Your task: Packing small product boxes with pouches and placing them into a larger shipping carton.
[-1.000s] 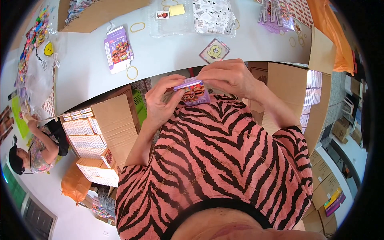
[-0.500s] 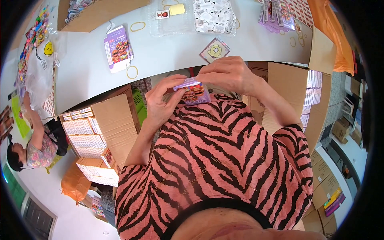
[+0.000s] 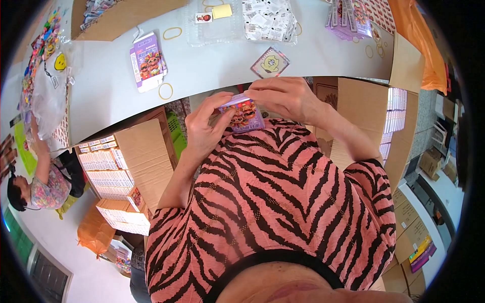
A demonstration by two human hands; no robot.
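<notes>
While both hands are working close to the chest, the scene is reading as follows.

Left hand (image 3: 204,129): gripping the small purple cardboard box with cartoon faces (image 3: 244,113) from its left side, fingers curling around the edge.

Right hand (image 3: 284,96): pinching the box's top edge from above and to the right, fingers closing on what looks like a flap.

Box position: sitting between the two hands, just above the pink and black striped shirt (image 3: 283,202), below the near edge of the white table (image 3: 212,76).

Key relation: the box's long axis is running roughly left to right, tilting slightly; each hand is touching it, the left one carrying the body, the right one lying over the top.

Nearby on the table: a flat square card with a yellow figure (image 3: 270,63) is lying just beyond the right hand; a flattened purple box blank (image 3: 147,60) and a yellow rubber band (image 3: 165,91) are lying further left.

Beside the person: an open brown carton of stacked small boxes (image 3: 108,161) is standing at the left.
</notes>
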